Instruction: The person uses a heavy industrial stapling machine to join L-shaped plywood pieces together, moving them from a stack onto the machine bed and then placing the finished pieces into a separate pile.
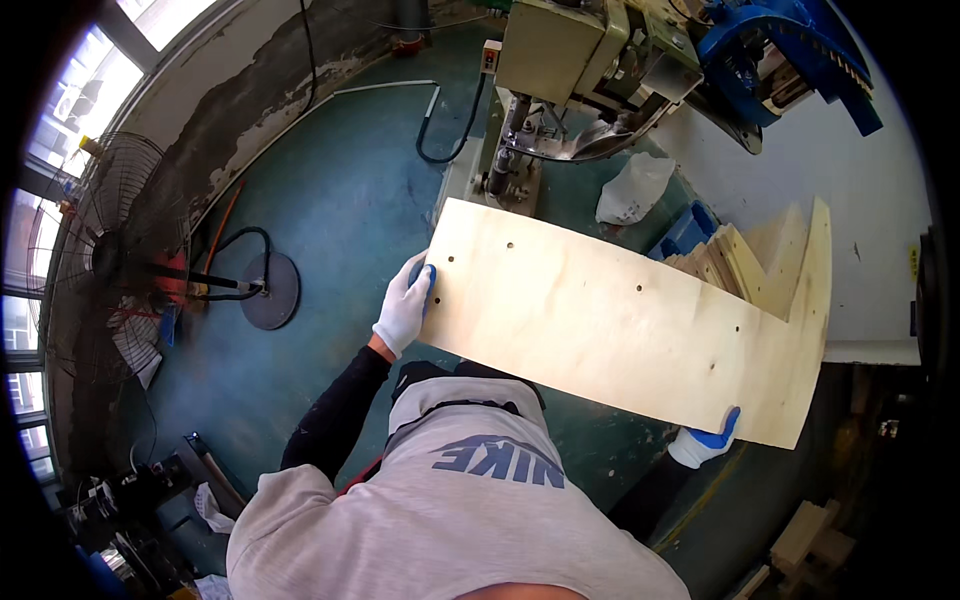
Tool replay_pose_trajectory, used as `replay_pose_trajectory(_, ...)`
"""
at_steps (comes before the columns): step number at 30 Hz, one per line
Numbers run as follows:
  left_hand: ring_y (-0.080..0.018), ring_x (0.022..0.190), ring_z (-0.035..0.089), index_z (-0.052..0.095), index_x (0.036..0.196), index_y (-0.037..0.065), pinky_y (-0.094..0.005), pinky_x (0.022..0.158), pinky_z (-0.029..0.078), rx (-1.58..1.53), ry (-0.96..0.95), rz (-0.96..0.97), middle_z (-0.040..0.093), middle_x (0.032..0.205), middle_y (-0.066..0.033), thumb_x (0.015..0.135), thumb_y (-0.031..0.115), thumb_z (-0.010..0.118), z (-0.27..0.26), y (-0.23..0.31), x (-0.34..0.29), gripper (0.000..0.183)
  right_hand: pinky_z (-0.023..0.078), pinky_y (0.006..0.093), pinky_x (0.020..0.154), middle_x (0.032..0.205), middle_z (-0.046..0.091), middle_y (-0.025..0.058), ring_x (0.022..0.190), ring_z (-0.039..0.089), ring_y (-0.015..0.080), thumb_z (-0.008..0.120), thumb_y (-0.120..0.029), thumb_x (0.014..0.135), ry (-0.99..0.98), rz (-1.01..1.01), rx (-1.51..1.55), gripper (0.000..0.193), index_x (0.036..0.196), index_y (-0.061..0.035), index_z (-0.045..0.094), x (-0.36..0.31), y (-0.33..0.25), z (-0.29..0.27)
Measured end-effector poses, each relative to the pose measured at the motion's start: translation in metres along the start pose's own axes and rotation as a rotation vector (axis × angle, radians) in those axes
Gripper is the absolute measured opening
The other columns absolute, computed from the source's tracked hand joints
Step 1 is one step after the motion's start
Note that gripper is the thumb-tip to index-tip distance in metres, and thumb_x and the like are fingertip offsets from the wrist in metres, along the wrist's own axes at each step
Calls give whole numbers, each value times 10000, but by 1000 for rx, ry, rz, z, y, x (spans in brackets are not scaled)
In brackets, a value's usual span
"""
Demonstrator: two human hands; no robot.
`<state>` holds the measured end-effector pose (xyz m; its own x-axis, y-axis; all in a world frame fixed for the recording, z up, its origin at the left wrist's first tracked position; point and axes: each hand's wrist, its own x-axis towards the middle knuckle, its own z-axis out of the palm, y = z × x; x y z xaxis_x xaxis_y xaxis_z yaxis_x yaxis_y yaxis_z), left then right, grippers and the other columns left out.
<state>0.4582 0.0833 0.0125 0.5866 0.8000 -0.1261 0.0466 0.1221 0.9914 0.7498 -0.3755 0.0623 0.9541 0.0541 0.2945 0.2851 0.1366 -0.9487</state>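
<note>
Both gloved hands closed in grip, L (404, 305) fwd at chest ht, R (705, 440) out low to side.

- Daylight reaches you from the windows (60, 110) along the left rim; they are blown out to plain white.
- The plywood panel (620, 310) you hold is evenly lit and sharp, its small holes crisp.
- The green floor (330, 200) shows soft sheen, with only faint shadows.
- Your lower right corner falls dim.
- Fisheye bending curves straight edges near the rim, and black vignette fills the corners.
</note>
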Motion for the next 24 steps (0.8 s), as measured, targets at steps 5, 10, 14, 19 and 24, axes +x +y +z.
replay_pose_trajectory(5,-143,1073,579,518,1372,-72,-267,988,437,89,-66,-58,667,1181,-106,1026,107,471,-20,34,58,393,422,518,1108,1488,475,201,1336,491,359,419,-357,1055,-16,340,632,558,1463,24,428,-29,27,75)
replay_pose_trajectory(10,-110,941,561,523,1377,-58,-248,885,459,157,-72,21,659,1046,-62,1026,113,479,-25,42,105,393,418,453,1098,1392,581,139,1286,538,282,560,-319,1020,158,669,830,462,1391,-46,532,-66,48,161)
replay_pose_trajectory(14,-55,744,466,523,1387,-42,-220,700,441,163,-89,-31,582,875,13,1024,117,512,-31,46,126,397,445,396,1084,1368,605,123,1256,572,254,542,-255,1040,112,624,747,408,1374,-21,541,-73,48,186)
replay_pose_trajectory(19,-47,709,466,528,1400,-8,-224,656,438,147,-147,35,587,866,31,1034,134,509,-38,46,156,393,449,429,1089,1385,592,132,1276,563,270,543,-271,1041,149,551,695,430,1376,-3,529,-74,55,206)
replay_pose_trajectory(24,-82,668,489,544,1398,38,-245,655,453,291,-202,54,617,835,-36,1040,185,508,-28,55,195,389,464,422,1072,1373,596,122,1260,573,256,536,-286,1047,185,485,660,425,1374,-14,526,-50,73,221)
